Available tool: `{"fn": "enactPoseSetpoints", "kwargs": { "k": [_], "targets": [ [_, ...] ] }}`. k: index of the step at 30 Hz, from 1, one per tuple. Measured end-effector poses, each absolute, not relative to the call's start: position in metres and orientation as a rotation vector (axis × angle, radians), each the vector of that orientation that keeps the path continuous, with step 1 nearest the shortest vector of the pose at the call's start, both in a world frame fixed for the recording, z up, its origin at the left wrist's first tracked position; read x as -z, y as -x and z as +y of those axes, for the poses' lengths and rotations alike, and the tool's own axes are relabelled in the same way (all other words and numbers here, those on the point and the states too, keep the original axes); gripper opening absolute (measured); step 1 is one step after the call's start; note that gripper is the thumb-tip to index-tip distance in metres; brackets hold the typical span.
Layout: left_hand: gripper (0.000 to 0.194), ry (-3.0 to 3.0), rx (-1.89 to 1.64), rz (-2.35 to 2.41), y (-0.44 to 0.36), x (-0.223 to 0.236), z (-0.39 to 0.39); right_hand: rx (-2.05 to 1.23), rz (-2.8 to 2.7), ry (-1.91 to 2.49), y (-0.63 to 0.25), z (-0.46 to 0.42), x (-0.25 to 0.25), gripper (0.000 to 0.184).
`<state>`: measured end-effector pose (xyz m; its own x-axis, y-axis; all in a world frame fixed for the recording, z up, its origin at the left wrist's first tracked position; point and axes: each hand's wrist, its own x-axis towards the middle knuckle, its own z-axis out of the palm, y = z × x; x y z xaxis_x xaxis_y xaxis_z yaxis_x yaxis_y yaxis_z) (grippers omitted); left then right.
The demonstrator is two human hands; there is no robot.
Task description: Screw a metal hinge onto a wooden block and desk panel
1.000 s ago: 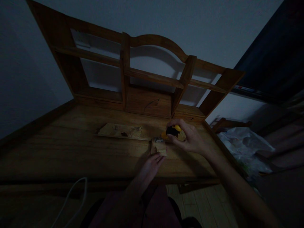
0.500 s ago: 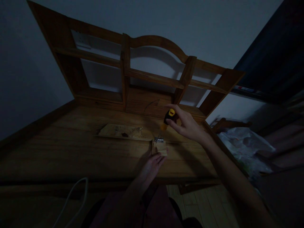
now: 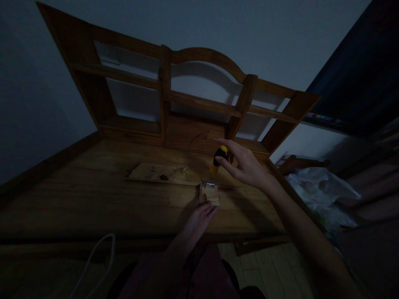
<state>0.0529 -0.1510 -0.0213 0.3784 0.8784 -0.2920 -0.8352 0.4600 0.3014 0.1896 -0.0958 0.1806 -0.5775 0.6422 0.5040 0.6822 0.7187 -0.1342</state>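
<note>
Shelving of brown wood (image 3: 202, 103) spans the back of the wooden desk (image 3: 93, 199), well apart from both hands. On the desktop, a long splintered plank (image 3: 156, 171) lies just left of the work, its right end reaching close to the wooden block (image 3: 209, 196); whether they touch, I cannot tell. Off the desk's right side sits a clear plastic bag (image 3: 322, 187) by a wooden chair back (image 3: 291, 164), and a white cable (image 3: 113, 246) loops near the front edge at left. Neither bag nor cable is in the way; the plank crowds the block's far left corner.

The left hand (image 3: 198, 220) grips the block by its near edge, fingers closed on it. A metal hinge (image 3: 208, 184) lies along the block's far edge, its long axis running left to right.

Above and beyond the hinge is the screwdriver (image 3: 220, 157), its black-and-yellow handle clamped between the thumb and fingers of the right hand (image 3: 246, 164), the index finger lifted clear. Its long axis slants, yellow butt up and rightward, shaft end down toward the hinge. Dimness hides whether the tip touches.
</note>
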Motion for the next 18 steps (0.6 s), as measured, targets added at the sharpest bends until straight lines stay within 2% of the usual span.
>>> {"fn": "enactPoseSetpoints", "kwargs": {
  "k": [6,11,18],
  "targets": [
    [0.017,-0.121,-1.099,0.433,-0.053,0.024,-0.151,0.314,-2.350,1.211,-0.190,-0.094,-0.175,0.042],
    [0.018,-0.118,-1.106,0.414,-0.053,0.026,-0.151,0.115,-2.448,1.047,-0.195,-0.101,-0.188,0.047],
    [0.020,-0.096,-1.088,0.429,-0.053,0.033,-0.149,-0.003,-2.381,0.943,-0.196,-0.094,-0.187,0.029]
  ]
}}
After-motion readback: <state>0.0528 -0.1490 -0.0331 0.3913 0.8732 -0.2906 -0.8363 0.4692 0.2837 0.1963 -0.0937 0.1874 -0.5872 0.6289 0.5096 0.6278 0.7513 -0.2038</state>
